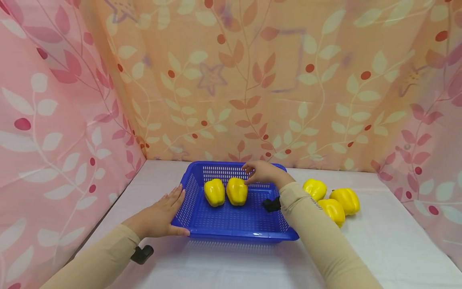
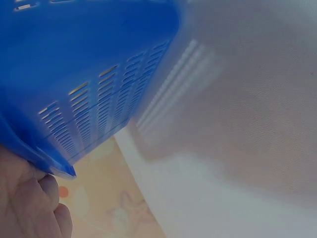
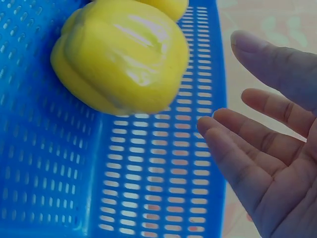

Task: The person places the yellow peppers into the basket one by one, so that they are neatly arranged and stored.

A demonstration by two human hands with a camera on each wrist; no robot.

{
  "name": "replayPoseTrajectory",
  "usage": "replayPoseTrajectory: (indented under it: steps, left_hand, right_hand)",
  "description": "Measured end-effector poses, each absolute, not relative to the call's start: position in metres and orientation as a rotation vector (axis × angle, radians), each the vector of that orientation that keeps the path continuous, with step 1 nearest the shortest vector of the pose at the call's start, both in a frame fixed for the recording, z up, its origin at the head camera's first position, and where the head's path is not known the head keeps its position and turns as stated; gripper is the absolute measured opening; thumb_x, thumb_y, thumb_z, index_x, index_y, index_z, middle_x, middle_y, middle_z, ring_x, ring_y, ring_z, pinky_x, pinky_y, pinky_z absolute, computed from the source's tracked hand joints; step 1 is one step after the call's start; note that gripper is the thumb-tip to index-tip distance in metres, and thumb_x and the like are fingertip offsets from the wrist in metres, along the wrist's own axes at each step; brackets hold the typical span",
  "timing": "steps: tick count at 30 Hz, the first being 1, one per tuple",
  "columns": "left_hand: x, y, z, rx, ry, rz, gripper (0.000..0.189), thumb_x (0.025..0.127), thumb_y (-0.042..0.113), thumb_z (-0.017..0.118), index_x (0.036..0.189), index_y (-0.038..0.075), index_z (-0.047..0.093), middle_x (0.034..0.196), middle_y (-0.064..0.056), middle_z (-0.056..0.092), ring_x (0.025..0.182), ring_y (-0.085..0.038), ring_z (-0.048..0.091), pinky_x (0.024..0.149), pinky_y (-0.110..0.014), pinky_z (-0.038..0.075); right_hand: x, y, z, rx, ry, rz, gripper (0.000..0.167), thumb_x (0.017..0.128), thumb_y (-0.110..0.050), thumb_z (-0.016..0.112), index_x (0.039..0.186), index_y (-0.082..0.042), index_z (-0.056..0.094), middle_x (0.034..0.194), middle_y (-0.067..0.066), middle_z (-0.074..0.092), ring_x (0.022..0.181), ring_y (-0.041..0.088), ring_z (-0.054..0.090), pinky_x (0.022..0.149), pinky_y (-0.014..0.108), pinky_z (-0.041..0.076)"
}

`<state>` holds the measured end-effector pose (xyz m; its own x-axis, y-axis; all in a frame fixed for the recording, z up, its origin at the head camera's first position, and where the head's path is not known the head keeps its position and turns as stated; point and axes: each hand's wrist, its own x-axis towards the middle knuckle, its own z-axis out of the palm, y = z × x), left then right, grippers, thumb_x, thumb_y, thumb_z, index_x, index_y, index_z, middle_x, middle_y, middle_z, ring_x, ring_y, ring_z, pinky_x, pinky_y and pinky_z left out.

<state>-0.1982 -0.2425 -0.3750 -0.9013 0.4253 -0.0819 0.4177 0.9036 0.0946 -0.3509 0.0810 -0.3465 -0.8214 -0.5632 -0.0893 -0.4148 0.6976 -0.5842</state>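
A blue plastic basket with slotted walls stands on the white table. Inside it, toward the left and back, two yellow bell peppers sit side by side: a left pepper and a right pepper. My left hand rests against the basket's left rim, fingers straight and thumb along the front corner. Above the basket's back right part hovers my right hand, its fingertips near the right pepper. The right wrist view shows that hand with parted, relaxed fingers, holding nothing, apart from the pepper.
Three more yellow bell peppers lie clustered on the table right of the basket: a back one, a right one and a front one, partly behind my right forearm. Patterned cloth hangs behind and at both sides.
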Motion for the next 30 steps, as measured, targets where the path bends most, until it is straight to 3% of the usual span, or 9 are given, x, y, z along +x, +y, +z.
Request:
replayPoseTrajectory:
  steps: [5, 10, 30]
  left_hand:
    - [-0.198, -0.243, -0.375, 0.655, 2.966, 0.114, 0.118, 0.067, 0.076, 0.052, 0.145, -0.002, 0.011, 0.152, -0.019, 0.002, 0.139, -0.034, 0.006, 0.109, -0.051, 0.014]
    - [-0.198, -0.243, -0.375, 0.671, 2.973, 0.116, 0.117, 0.068, 0.076, 0.053, 0.144, -0.003, 0.012, 0.152, -0.020, 0.003, 0.139, -0.035, 0.006, 0.109, -0.051, 0.015]
    - [-0.197, -0.243, -0.376, 0.692, 2.983, 0.117, 0.117, 0.068, 0.075, 0.053, 0.144, -0.003, 0.012, 0.151, -0.021, 0.004, 0.139, -0.035, 0.007, 0.109, -0.051, 0.016]
  right_hand:
    - [-0.351, 0.092, -0.339, -0.832, 2.621, -0.874, 0.057, 0.077, -0.021, 0.075, 0.126, -0.004, 0.052, 0.120, 0.017, 0.057, 0.107, 0.031, 0.057, 0.087, 0.036, 0.049]
    - [-0.348, 0.103, -0.331, -0.778, 2.604, -0.924, 0.061, 0.076, -0.026, 0.075, 0.129, -0.010, 0.050, 0.123, 0.015, 0.055, 0.108, 0.029, 0.056, 0.085, 0.037, 0.050]
    - [-0.338, 0.158, -0.312, -0.819, 2.599, -1.154, 0.056, 0.079, -0.020, 0.072, 0.129, -0.011, 0.050, 0.123, 0.014, 0.056, 0.111, 0.033, 0.055, 0.088, 0.042, 0.048]
